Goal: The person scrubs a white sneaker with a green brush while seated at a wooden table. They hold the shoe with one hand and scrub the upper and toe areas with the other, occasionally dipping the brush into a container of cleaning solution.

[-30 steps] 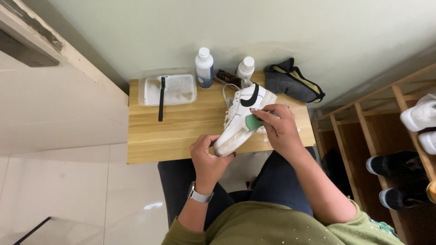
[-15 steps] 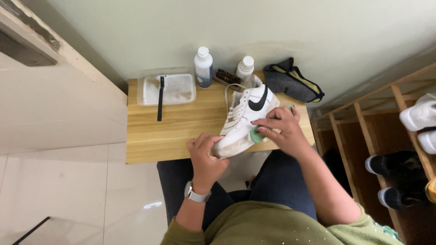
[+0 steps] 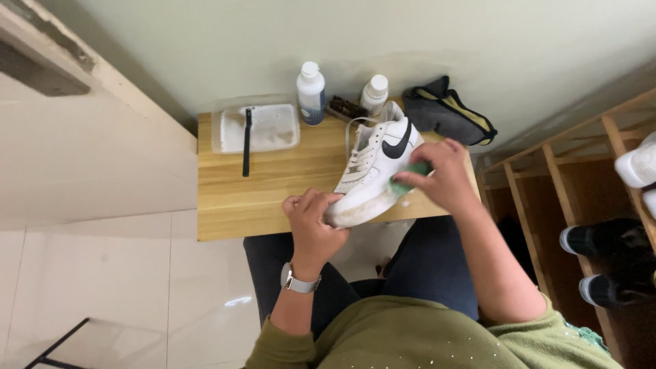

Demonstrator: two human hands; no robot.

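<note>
Fingers of my left hand (image 3: 313, 222) grip the white leather sneaker's (image 3: 372, 171) toe; my right hand (image 3: 441, 176) pinches a green sponge (image 3: 408, 179) against its side.

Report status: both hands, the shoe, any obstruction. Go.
Left hand grips toe of white sneaker. Right hand presses green sponge to its side. Nothing obstructing on wooden table.

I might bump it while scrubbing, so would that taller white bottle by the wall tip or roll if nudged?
The bottle stands upright, tall on a narrow base, so it probably tips easily. It looks round, so once down it would likely roll along the table. It seems capped, so spilling looks unlikely.
</note>
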